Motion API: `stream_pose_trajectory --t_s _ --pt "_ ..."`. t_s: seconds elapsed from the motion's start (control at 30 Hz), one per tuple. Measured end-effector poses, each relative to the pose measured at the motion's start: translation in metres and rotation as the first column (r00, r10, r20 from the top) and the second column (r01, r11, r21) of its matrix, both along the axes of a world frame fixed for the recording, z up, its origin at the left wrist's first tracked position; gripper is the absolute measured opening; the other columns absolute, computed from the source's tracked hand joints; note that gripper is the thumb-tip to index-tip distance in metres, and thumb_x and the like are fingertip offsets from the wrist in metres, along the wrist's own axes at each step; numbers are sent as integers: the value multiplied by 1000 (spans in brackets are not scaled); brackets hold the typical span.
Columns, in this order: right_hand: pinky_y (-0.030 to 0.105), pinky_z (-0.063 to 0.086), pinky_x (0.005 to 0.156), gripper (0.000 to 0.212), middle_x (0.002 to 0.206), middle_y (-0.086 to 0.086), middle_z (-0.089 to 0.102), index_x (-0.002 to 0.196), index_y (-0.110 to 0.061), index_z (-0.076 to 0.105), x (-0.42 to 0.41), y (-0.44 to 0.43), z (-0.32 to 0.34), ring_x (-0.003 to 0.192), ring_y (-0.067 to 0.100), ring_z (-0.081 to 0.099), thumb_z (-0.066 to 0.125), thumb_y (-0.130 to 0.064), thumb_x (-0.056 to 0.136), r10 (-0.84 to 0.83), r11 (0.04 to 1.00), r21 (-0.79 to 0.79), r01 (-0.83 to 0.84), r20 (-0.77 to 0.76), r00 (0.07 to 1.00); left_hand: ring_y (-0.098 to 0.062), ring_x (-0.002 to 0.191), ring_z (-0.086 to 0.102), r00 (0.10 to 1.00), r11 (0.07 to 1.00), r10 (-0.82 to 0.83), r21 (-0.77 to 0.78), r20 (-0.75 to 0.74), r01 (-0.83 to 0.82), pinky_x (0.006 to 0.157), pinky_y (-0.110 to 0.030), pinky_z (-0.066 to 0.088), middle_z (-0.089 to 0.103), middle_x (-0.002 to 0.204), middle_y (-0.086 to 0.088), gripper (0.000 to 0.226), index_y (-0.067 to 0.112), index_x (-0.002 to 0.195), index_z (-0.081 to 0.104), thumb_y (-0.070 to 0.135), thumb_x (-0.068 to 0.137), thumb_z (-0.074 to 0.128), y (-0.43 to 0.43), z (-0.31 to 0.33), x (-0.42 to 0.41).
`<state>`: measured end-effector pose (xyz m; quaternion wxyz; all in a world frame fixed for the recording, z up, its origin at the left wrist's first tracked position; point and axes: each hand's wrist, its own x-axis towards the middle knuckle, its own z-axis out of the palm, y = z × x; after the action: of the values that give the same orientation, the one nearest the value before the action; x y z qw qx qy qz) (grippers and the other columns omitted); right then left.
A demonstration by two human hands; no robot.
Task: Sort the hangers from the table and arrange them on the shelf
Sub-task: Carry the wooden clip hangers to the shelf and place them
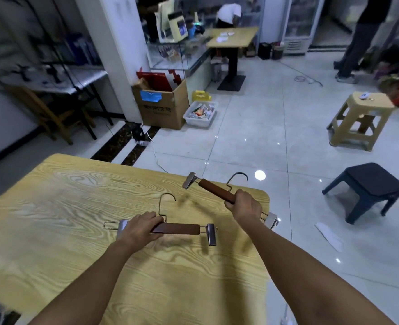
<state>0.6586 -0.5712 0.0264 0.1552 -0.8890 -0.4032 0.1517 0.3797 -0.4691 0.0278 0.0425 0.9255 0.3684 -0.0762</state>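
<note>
A person's left hand [138, 227] clamps one wooden clip hanger [177, 229] lying parallel to the table's [60, 188] near edge, while the right hand [245, 206] grips a second hanger [215, 191] angled over the far right corner.

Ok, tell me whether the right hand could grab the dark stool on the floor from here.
Probably not. The right hand is closed on a clip hanger above the table, and the dark stool stands well off to the right, across open floor.
</note>
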Motion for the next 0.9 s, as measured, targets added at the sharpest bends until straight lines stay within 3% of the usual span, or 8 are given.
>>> stream_pose_trajectory --t_s 0.2,0.5,0.9 --pt "28 39 66 30 87 1 59 88 -15 46 8 -24 47 90 26 64 59 -42 88 110 987 108 -116 52 993 -19 104 54 989 991 110 59 102 -116 73 -25 24 57 110 2 36 21 119 57 38 88 60 -42 40 0" --pt "31 46 72 30 95 3 66 96 -14 57 9 -61 106 90 26 64 63 -41 84 251 925 255 -280 141 958 -22 103 56 952 950 275 111 137 -291 81 -33 40 57 108 1 34 22 114 57 37 85 64 -112 91 -11" --pt "29 42 66 28 96 1 66 98 -18 57 -82 -65 155 89 25 62 63 -41 84 499 763 366 -533 191 845 -24 102 56 826 803 529 200 195 -562 80 -33 39 59 106 -3 34 21 115 56 33 84 63 -199 150 -108"
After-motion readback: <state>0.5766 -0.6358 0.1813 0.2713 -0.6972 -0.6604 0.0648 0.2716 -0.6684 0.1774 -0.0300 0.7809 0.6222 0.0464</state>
